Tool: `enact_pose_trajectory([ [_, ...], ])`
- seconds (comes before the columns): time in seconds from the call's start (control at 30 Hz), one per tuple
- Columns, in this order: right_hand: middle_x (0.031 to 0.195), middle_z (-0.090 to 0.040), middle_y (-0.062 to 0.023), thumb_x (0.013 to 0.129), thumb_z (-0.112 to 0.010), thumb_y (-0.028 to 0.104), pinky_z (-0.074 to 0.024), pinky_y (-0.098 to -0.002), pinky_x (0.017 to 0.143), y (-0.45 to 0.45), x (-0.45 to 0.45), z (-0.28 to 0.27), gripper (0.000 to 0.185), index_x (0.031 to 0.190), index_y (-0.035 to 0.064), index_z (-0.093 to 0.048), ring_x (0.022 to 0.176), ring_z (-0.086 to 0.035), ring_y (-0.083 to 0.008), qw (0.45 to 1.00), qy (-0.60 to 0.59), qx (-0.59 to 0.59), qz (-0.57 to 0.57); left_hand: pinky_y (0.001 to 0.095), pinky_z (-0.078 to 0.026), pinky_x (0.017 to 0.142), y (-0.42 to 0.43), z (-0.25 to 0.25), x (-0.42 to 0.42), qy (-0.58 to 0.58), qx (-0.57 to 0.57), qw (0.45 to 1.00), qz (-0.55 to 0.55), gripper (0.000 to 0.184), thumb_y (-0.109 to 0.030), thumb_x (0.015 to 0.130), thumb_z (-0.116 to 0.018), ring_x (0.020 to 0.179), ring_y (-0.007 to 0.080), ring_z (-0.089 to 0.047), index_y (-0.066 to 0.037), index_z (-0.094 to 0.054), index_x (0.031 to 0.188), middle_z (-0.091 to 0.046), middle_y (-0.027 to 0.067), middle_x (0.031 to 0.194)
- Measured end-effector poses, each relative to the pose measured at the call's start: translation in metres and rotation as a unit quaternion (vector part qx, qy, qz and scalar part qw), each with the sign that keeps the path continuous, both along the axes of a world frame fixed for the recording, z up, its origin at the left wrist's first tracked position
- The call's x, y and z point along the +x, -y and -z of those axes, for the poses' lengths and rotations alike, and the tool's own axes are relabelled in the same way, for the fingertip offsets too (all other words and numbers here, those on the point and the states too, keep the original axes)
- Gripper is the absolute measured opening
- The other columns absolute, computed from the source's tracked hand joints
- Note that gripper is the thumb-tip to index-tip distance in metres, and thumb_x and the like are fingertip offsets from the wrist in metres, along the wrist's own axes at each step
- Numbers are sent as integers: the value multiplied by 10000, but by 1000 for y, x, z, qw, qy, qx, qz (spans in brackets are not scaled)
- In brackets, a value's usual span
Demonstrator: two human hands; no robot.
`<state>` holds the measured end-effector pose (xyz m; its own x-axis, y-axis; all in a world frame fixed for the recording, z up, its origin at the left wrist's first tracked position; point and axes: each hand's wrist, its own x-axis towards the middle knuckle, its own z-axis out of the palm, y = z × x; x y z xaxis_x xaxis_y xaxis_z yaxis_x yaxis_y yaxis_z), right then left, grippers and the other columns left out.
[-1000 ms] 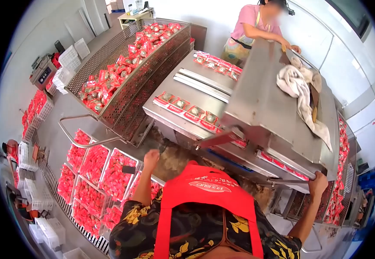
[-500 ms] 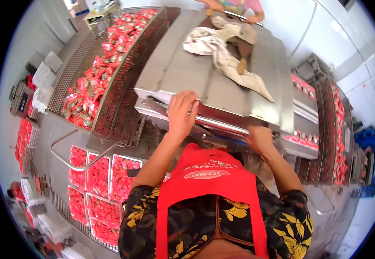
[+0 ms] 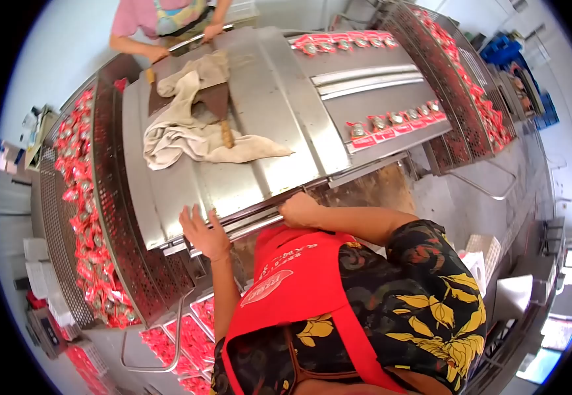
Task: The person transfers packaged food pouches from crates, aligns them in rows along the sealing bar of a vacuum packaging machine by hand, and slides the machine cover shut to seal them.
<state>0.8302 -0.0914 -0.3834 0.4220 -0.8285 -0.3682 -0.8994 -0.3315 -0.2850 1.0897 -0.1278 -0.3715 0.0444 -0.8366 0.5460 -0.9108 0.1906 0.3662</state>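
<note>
Along the near edge of our steel lid (image 3: 286, 128) runs a front bar (image 3: 254, 228); our right hand (image 3: 301, 210) is curled around it, toward the lid's right end. Our left hand (image 3: 205, 235) spreads its fingers at the lid's near-left edge, contact unclear. A cloth (image 3: 179, 137) lies atop the lid; red packets (image 3: 398, 120) sit right of it.

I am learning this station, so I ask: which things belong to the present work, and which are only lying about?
Seemingly in use:
front bar, in the right hand
metal cover
red packets, in rows beside the cover

Seemingly just lying about:
pale cloth, on the cover
wooden-handled tool
</note>
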Motion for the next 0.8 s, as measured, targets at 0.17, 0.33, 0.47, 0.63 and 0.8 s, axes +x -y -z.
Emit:
enact_pose_trajectory([
  [0.17,861,-704,-170,756,-661,275,-525,-450,737,-5,-4,-17,259,848,37,-706,823,-681,-337,999,23,27,-12,493,-353,1053,-6,2,1,11,10,1000,5,341,-154,888,-610,1253,392,-439,-19,-587,1200,-497,184,1344],
  [0.33,1136,-624,-140,736,-740,354,-422,-461,926,-39,-76,-52,445,1064,74,-627,1100,-559,-318,953,242,-173,-55,488,-366,1052,-9,20,6,16,-22,1000,-9,276,-105,886,-605,1232,377,-465,-19,-622,1149,-523,186,1322],
  [0.47,1202,-589,-147,758,-762,336,-391,-473,1001,-60,-252,-39,527,1207,110,-605,1161,-519,-358,911,212,-314,166,459,-433,981,-6,1,-40,-14,-111,993,-24,223,-69,912,-585,1131,352,-552,2,-640,1116,-603,191,1198],
  [0.63,1458,-372,-214,762,-747,454,-311,-485,1104,-65,-535,-23,719,1367,149,-504,1343,-354,-416,844,-26,-341,413,329,-475,912,-15,-17,-284,-295,127,927,192,246,-96,917,-605,1117,239,-577,1,-631,1142,-627,138,1175],
  [0.8,1449,-309,-224,665,-771,589,-328,-592,1045,-24,-717,55,863,1367,172,-492,1309,-326,-490,848,-47,-258,461,473,-394,1032,18,41,-496,-70,231,948,208,643,-395,847,-699,1307,375,-420,-14,-491,1323,-437,231,1412],
])
